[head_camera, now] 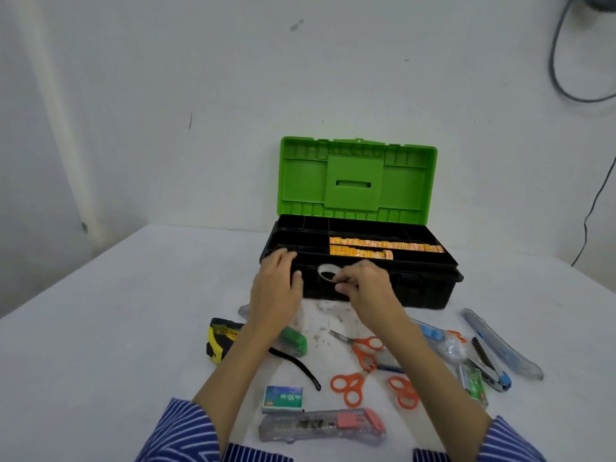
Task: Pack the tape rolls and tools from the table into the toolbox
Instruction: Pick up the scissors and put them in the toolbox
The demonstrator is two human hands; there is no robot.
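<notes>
White tape roll [328, 273] sits pinched in the curled fingers of the right hand [365, 284], held in front of the near wall of the toolbox [416, 291], just below its rim. Beside those fingers, the left hand [276, 285] lies with its fingers straight over the toolbox's near left corner, thumb against the front wall, holding nothing. Beyond both hands, the black tray inside holds 2 rows of orange packets [383, 249], and the green lid [358, 180] stands upright behind. Nearer the person than the fingers, tools lie on the white table [116, 328]: a green stapler [295, 341] and a yellow-and-black tape measure [221, 338] under the left forearm, 3 pairs of orange-handled scissors [366, 351] between the arms, a staple box [283, 398] and a clear utility knife with a pink slider [323, 426] closest to the striped sleeves [180, 435]. Right of the right forearm lie several blue cutters [500, 341].
</notes>
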